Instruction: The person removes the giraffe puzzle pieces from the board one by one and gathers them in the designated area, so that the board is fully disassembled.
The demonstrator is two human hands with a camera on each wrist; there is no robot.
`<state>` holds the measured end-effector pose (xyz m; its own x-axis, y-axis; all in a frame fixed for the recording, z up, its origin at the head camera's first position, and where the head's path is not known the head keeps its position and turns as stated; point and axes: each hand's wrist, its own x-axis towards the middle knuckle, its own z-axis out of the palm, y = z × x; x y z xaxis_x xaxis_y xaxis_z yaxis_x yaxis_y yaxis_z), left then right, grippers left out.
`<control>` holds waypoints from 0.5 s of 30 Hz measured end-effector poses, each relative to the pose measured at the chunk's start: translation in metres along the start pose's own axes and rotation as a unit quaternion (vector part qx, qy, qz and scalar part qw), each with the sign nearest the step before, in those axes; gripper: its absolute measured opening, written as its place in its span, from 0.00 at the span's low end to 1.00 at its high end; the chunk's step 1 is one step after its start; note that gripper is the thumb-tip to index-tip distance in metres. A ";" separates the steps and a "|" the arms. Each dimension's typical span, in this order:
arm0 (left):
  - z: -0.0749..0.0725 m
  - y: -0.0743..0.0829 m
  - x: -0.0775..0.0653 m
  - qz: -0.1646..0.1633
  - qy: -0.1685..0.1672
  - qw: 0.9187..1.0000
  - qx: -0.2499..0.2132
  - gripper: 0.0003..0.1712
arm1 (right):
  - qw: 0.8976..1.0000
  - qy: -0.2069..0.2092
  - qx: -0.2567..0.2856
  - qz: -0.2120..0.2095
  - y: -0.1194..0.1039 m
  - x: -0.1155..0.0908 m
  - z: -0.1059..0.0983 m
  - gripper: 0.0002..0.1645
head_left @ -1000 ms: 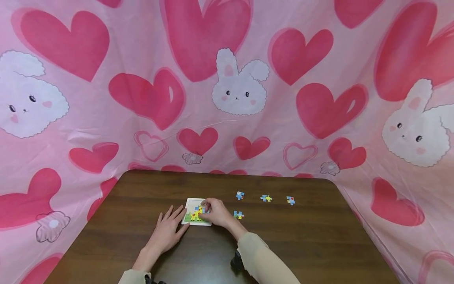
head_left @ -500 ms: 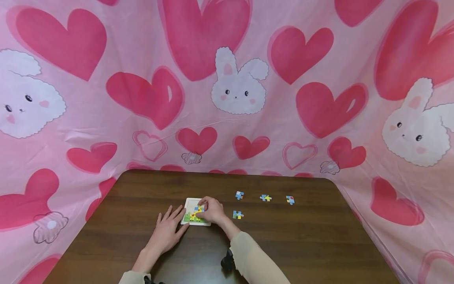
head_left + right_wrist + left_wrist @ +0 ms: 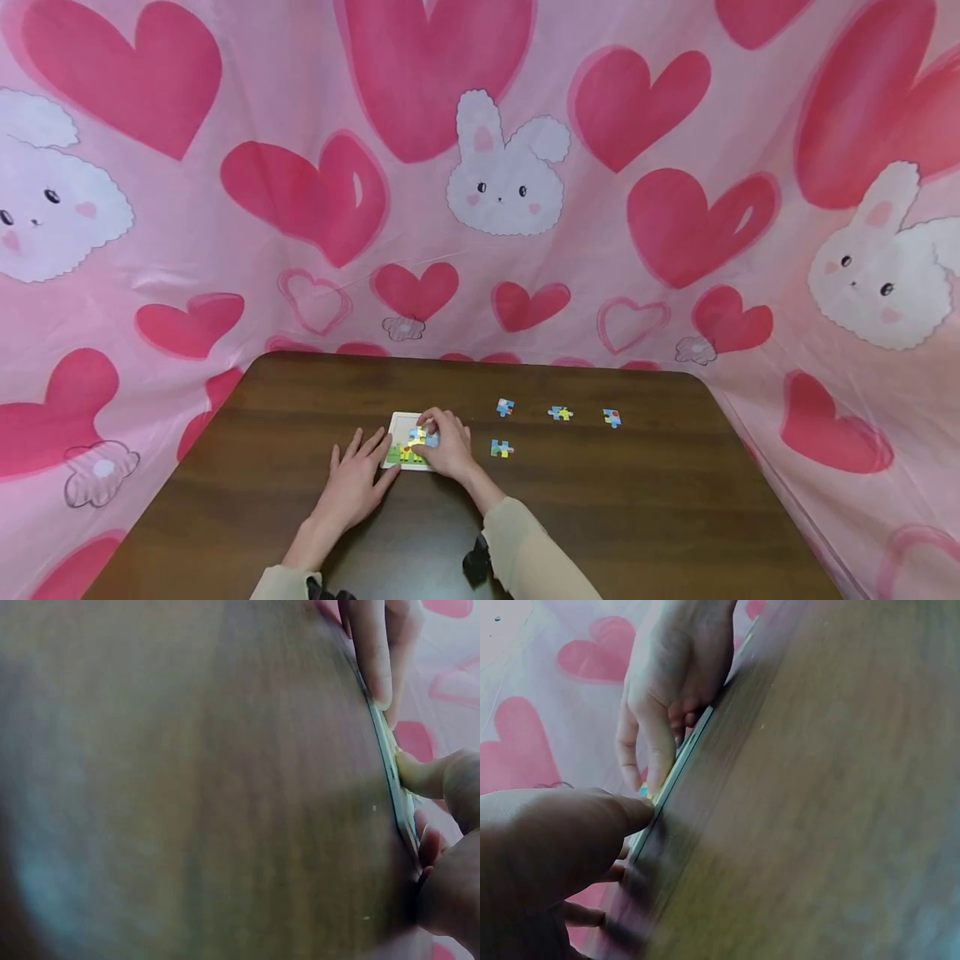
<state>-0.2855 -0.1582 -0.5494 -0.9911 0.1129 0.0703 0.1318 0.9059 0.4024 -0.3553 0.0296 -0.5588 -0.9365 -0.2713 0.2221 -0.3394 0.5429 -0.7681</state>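
A small white-framed puzzle board (image 3: 402, 422) lies on the table, its lower part filled with a green and yellow picture. My left hand (image 3: 351, 485) rests at its left side, fingers spread and fairly straight, thumb at the near edge. Over the board's right half, my right hand (image 3: 453, 448) pinches a blue puzzle piece (image 3: 431, 437) between thumb and fingers, close against the assembled part. That hand covers the board's right side. In the left wrist view, a bit of blue and yellow shows beneath the right fingertips (image 3: 654, 787).
Several loose puzzle pieces lie to the right on the brown table (image 3: 637, 500): one near piece (image 3: 502, 448) and a back row with a blue piece (image 3: 506, 407), a yellow-blue piece (image 3: 560, 412) and a red-marked piece (image 3: 612, 417). A pink heart-patterned cloth (image 3: 502, 275) hangs around.
My right hand has shifted slightly left over the board, with the wrist and sleeve swinging left too. My left hand stays at the board's left side. The head view has tilted slightly.
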 end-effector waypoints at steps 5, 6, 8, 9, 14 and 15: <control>-0.001 0.003 0.001 -0.001 0.013 1.000 0.007 0.36 | 1.000 0.017 0.004 -0.018 0.002 0.000 0.000 0.21; -0.001 0.003 0.001 -0.002 0.015 1.000 0.008 0.36 | 1.000 0.019 0.005 -0.021 0.003 0.000 0.000 0.21; 0.000 0.004 0.002 -0.003 0.017 1.000 0.010 0.37 | 1.000 0.018 0.013 -0.020 0.004 0.000 -0.001 0.21; 0.000 0.004 0.002 -0.003 0.018 1.000 0.011 0.37 | 0.999 0.016 0.018 -0.020 0.005 0.001 -0.002 0.22; 0.002 0.004 0.002 -0.003 0.018 1.000 0.016 0.38 | 0.999 -0.004 0.039 -0.016 0.007 0.000 -0.005 0.24; 0.002 0.004 0.002 -0.003 0.017 1.000 0.016 0.38 | 0.999 -0.008 0.040 -0.015 0.007 0.000 -0.005 0.25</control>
<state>-0.2868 -0.1535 -0.5496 -0.9906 0.0938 0.0999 0.1248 0.9189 0.3743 -0.3581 0.0378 -0.5614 -0.9239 -0.3005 0.2370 -0.3595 0.4695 -0.8064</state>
